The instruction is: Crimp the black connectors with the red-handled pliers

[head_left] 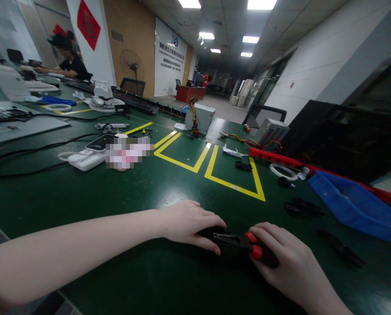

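Red-handled pliers are gripped by my right hand, whose fingers wrap round the handles. Their jaws point left and meet a small black part held by my left hand. Most of that black part is hidden between thumb and fingers, and I cannot make out its kind. Whether the jaws are closed on it cannot be told. Both hands are over the near part of the green table. Right of my right hand lie black pieces and a longer black piece.
A blue bin stands at the right, beside a white ring. Yellow tape marks areas ahead. Farther off stands a metal box with cables. A white power strip lies left. A person sits at the far left.
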Action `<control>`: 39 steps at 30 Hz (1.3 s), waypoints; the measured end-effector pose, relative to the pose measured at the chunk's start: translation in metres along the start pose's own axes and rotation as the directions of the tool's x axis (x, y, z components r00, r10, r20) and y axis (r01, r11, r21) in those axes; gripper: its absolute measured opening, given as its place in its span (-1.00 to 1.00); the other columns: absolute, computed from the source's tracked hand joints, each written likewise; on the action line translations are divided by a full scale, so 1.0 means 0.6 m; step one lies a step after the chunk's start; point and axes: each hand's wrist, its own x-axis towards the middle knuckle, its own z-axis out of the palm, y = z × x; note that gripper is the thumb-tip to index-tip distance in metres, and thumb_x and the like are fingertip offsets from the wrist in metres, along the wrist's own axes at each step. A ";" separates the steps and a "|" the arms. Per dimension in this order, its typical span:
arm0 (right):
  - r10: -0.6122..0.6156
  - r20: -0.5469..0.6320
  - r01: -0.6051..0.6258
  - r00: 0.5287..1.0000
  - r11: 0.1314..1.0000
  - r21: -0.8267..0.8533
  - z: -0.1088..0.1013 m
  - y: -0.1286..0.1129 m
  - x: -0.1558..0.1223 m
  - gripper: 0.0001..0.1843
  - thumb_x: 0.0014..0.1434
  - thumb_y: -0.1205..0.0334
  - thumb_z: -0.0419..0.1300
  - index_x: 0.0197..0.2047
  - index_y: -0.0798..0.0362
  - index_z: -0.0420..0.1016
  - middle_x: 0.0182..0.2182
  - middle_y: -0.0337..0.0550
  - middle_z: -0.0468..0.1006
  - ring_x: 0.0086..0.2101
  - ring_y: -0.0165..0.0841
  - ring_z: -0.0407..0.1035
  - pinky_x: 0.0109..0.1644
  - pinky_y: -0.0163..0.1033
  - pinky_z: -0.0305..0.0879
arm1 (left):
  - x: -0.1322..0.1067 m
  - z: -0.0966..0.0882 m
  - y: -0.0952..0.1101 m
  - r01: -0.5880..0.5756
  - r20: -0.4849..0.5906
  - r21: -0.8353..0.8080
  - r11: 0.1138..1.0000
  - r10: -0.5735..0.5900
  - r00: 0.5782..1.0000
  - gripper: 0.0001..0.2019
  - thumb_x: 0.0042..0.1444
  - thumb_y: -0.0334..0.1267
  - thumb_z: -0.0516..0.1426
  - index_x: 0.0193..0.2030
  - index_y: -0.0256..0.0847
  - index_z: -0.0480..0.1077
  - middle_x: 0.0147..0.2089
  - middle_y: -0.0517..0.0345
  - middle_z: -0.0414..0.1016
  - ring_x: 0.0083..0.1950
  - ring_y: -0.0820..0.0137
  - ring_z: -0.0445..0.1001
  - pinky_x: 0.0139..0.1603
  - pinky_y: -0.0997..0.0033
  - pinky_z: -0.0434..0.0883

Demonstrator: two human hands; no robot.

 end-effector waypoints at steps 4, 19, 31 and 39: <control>-0.021 -0.026 0.020 0.999 1.000 -0.023 0.000 -0.009 0.006 -0.69 0.04 0.32 0.13 -0.11 0.05 0.48 -0.21 -0.02 0.59 -0.31 -0.25 0.50 -0.27 -0.18 0.47 | 0.001 -0.001 0.002 0.000 0.019 0.023 1.000 -0.001 1.000 -0.51 0.22 0.11 0.17 0.11 -0.21 0.33 -0.06 0.08 0.60 -0.19 0.27 0.60 -0.17 0.32 0.37; -0.054 -0.035 0.051 0.998 0.994 -0.093 -0.001 -0.002 0.001 -0.68 0.07 0.32 0.12 -0.07 0.08 0.44 -0.20 0.02 0.57 -0.29 -0.23 0.49 -0.27 -0.17 0.46 | -0.002 -0.002 0.001 0.010 -0.015 0.040 0.999 -0.009 1.000 -0.47 0.22 0.13 0.15 0.16 -0.20 0.31 -0.02 0.07 0.54 -0.20 0.31 0.56 -0.22 0.39 0.38; -0.003 -0.116 -0.007 0.993 0.996 -0.090 0.011 0.018 -0.004 -0.64 0.08 0.24 0.19 -0.02 0.03 0.43 -0.15 -0.03 0.56 -0.12 -0.11 0.46 -0.01 0.02 0.39 | -0.006 0.000 -0.012 -0.049 -0.003 -0.009 0.999 0.049 0.999 -0.54 0.30 -0.01 0.13 0.26 -0.13 0.31 0.01 0.02 0.48 -0.11 0.31 0.51 -0.26 0.41 0.37; -0.099 -0.153 0.076 0.983 0.986 -0.147 0.012 0.019 0.004 -0.49 0.09 -0.08 0.28 -0.01 0.08 0.42 -0.15 0.04 0.55 -0.09 -0.06 0.44 0.08 0.12 0.31 | -0.007 0.004 -0.019 -0.073 -0.042 -0.128 0.989 0.068 0.997 -0.60 0.31 -0.13 0.15 0.26 -0.10 0.35 0.07 0.01 0.47 -0.04 0.27 0.52 -0.16 0.40 0.40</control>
